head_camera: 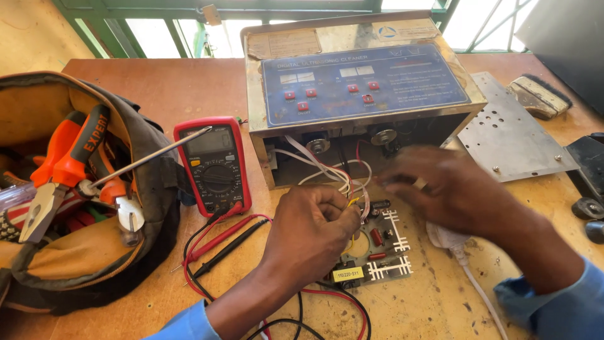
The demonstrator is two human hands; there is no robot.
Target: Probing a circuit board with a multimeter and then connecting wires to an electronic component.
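Note:
My left hand (pixel 311 233) is curled over the left part of a small circuit board (pixel 376 249) and pinches thin yellow and white wires (pixel 350 186) that run from the board into the open underside of a metal box with a blue control panel (pixel 362 82). My right hand (pixel 440 189) is blurred, hovering just right of those wires in front of the box opening, fingers spread toward them; I cannot see anything held in it.
A red multimeter (pixel 216 165) lies left of the box with red and black probe leads (pixel 223 242) trailing toward me. An open tool bag (pixel 82 189) holds orange-handled pliers and a screwdriver. A loose metal plate (pixel 509 135) and a brush (pixel 538 94) lie right.

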